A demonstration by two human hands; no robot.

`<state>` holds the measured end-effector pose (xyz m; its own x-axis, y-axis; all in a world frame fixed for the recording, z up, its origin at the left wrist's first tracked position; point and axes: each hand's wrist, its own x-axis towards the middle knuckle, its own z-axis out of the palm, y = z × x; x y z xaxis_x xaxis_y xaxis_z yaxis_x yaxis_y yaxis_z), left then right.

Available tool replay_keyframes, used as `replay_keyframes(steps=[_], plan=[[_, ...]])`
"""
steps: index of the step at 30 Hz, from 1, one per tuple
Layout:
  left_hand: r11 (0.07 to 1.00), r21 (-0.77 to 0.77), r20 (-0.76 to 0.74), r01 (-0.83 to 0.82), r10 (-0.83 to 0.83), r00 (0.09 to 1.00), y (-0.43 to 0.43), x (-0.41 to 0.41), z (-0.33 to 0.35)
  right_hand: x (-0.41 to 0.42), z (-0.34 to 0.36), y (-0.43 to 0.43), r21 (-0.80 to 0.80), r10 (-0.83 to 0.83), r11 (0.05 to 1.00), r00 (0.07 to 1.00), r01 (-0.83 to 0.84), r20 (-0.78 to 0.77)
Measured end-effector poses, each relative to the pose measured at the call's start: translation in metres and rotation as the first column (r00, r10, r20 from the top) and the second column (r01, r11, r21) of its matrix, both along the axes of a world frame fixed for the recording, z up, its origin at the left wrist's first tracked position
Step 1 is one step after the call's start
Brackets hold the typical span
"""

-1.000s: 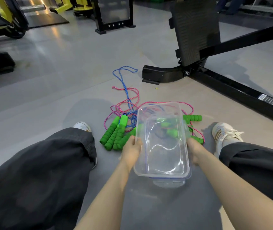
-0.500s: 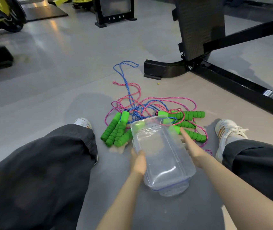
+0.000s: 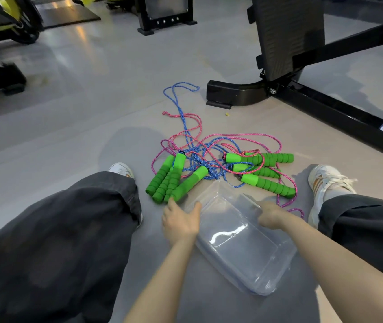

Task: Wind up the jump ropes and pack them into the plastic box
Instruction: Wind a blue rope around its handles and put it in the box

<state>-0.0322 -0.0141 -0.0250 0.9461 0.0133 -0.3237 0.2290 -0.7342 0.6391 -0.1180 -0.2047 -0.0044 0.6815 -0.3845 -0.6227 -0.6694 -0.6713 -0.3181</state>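
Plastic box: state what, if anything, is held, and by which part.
The plastic box, by its long side rims: left grip open against one, right grip on the other, hold blurred.

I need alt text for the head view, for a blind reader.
A seated person's left hand and right hand are at an empty clear plastic box on the floor; tangled jump ropes with green handles lie just beyond.
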Motion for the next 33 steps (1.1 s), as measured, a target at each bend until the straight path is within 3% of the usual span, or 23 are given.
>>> replay_keyframes(steps=[3, 6, 11, 14, 16, 18, 23, 26, 29, 31, 33], plan=[[0.961, 0.093, -0.012, 0.259, -0.259, 0.966, 0.003, 0.030, 0.000, 0.014, -0.009, 0.000, -0.056, 0.122, 0.991, 0.992, -0.123, -0.013], [0.945, 0.046, -0.148, 0.324, -0.314, 0.938, -0.002, 0.045, -0.005, 0.023, -0.014, 0.002, -0.143, 0.137, 0.981, 0.990, -0.132, 0.027], [0.946, -0.069, -0.346, 0.318, -0.321, 0.881, -0.004, 0.057, -0.021, -0.006, -0.007, 0.001, -0.201, -0.264, 0.933, 0.948, 0.298, 0.180], [0.943, -0.068, -0.368, 0.325, -0.327, 0.871, -0.001, 0.055, -0.025, -0.022, 0.000, -0.003, -0.107, -0.526, 0.840, 0.847, 0.532, 0.075], [0.928, -0.048, -0.387, 0.370, -0.359, 0.849, 0.000, 0.050, -0.027, -0.027, 0.006, -0.005, 0.065, -0.673, 0.729, 0.731, 0.681, -0.112], [0.922, 0.007, -0.392, 0.388, -0.355, 0.849, 0.003, 0.046, -0.032, -0.029, 0.010, -0.002, 0.224, -0.670, 0.648, 0.685, 0.728, -0.287], [0.964, 0.000, -0.403, 0.265, -0.243, 0.882, 0.007, 0.061, -0.089, -0.012, 0.014, 0.008, 0.208, -0.620, 0.735, 0.764, 0.646, -0.180], [0.986, -0.017, -0.315, 0.167, -0.164, 0.935, 0.008, 0.047, -0.042, -0.007, 0.020, 0.002, 0.295, -0.624, 0.712, 0.767, 0.638, -0.152], [0.989, 0.118, 0.008, 0.095, -0.096, 0.995, 0.002, 0.050, -0.011, 0.002, 0.034, -0.004, 0.320, -0.684, 0.679, 0.728, 0.660, -0.050], [0.986, 0.125, 0.139, 0.107, -0.124, 0.982, -0.005, 0.059, 0.005, 0.020, 0.035, -0.019, 0.247, -0.692, 0.716, 0.709, 0.653, 0.133], [0.983, 0.134, 0.183, 0.122, -0.146, 0.972, -0.009, 0.073, 0.008, 0.039, 0.034, -0.029, 0.113, -0.592, 0.806, 0.785, 0.582, 0.182]])
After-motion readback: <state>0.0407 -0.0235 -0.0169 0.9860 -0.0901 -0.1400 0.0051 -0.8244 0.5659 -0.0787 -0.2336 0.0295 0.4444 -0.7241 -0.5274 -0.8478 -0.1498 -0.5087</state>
